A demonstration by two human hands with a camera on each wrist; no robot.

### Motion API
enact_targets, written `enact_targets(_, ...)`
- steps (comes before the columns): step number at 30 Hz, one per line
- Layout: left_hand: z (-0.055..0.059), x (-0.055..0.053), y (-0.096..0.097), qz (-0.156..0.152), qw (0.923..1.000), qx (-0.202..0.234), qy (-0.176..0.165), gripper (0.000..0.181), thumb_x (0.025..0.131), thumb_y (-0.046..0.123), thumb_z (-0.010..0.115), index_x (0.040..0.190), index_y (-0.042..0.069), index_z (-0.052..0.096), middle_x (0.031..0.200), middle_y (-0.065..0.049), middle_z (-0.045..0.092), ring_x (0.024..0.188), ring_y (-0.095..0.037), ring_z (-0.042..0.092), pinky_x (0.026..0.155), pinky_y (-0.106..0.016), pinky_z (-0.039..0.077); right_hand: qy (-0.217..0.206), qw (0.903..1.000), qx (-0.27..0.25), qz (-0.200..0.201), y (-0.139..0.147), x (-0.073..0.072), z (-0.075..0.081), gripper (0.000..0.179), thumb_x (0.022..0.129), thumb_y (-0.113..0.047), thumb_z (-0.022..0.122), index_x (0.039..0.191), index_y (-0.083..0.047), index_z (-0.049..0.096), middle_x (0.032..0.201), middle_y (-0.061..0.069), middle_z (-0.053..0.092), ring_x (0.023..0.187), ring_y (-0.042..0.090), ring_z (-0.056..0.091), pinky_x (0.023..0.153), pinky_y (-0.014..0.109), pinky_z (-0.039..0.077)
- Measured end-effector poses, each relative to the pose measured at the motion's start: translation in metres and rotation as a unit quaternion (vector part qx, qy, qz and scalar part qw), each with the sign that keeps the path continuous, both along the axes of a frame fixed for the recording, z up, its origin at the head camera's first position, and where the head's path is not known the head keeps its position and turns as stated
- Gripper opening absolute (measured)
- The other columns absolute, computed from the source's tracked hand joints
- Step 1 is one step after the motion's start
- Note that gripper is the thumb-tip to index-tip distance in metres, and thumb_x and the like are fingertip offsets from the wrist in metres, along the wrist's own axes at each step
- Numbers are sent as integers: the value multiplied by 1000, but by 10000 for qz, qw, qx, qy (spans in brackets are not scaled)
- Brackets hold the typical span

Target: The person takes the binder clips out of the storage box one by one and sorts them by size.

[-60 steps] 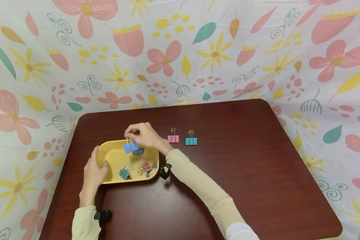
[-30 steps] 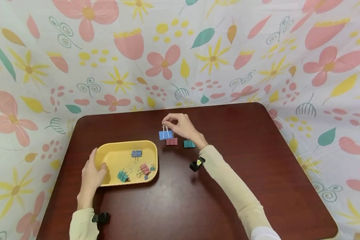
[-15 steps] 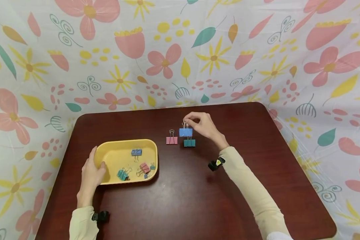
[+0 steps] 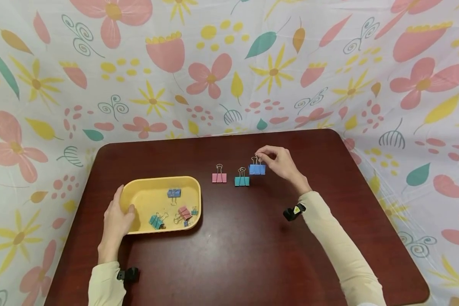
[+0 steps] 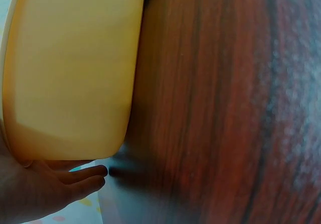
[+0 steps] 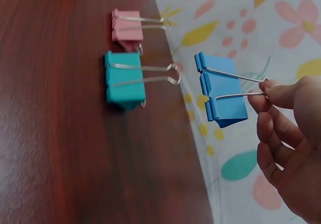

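Note:
My right hand [image 4: 283, 163] pinches the wire handles of a large blue binder clip [image 4: 257, 169] between thumb and fingers. In the right wrist view the blue clip [image 6: 225, 89] hangs above the table's back part, its handles pointing toward the fingertips. Just left of it a teal binder clip [image 4: 242, 182] stands on the table, and further left a pink binder clip [image 4: 219, 178]. My left hand [image 4: 116, 221] grips the left end of a yellow plastic bin [image 4: 147, 206], thumb inside the wall and the other fingers outside.
Inside the bin lie a dark blue clip [image 4: 174, 193], a teal clip [image 4: 157, 222], a pink clip [image 4: 184, 213] and smaller clips near the right corner. The brown table [image 4: 310, 204] ends at a flowered cloth [image 4: 210, 63] behind.
My right hand has carried the blue clip out of the bin and rightward, past the pink and teal clips. The left hand has stayed at the bin.

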State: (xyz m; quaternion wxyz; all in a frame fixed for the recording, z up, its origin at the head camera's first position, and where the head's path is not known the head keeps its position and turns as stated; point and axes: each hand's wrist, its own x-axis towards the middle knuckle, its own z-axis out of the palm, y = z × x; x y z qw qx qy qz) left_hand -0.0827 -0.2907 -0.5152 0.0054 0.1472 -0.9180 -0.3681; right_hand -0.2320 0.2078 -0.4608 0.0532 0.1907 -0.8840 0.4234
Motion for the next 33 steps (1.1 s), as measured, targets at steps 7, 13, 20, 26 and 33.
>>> enact_targets(7, 1, -2, 0, -19, 10000, 29, -18, 74, 101, 17, 50, 165, 23, 14, 148, -34, 42, 135, -58, 37, 105, -70, 33, -139, 9996, 68, -252, 22, -1, -20, 18, 102, -18, 62, 110, -11, 77, 87, 6, 75, 78, 21, 70, 57, 25, 44)
enact_targets(13, 3, -4, 0, -53, 10000, 51, -19, 74, 101, 16, 50, 165, 23, 14, 151, -34, 39, 137, -59, 34, 107, -71, 31, -167, 9992, 156, -325, 37, 0, -40, 19, 103, -16, 60, 110, -8, 76, 89, 12, 75, 77, 28, 70, 55, 23, 43)
enact_targets(20, 4, -4, 1, -33, 10000, 39, 9, 74, 100, 15, 51, 164, 21, 15, 149, -35, 40, 136, -58, 36, 106, -70, 32, -208, 9985, 297, -402, 48, 2, -51, 19, 102, -16, 61, 110, -7, 76, 91, 12, 76, 80, 28, 71, 57, 22, 46)
enact_targets(26, 2, -3, 0, 12, 10000, 28, 35, 74, 100, 15, 51, 164, 21, 16, 148, -35, 42, 135, -58, 37, 106, -70, 33, -329, 9978, 336, -465, 51, 1, -55, 19, 103, -17, 60, 110, -9, 76, 92, 10, 76, 79, 26, 68, 57, 23, 43)
enact_targets(33, 0, -2, 0, 9, 10000, 20, 51, 74, 100, 14, 51, 164, 21, 15, 146, -36, 43, 134, -57, 39, 105, -69, 34, -394, 9978, 279, -451, 51, 3, -62, 22, 103, -18, 60, 115, -8, 75, 96, 13, 75, 76, 29, 63, 56, 26, 41)
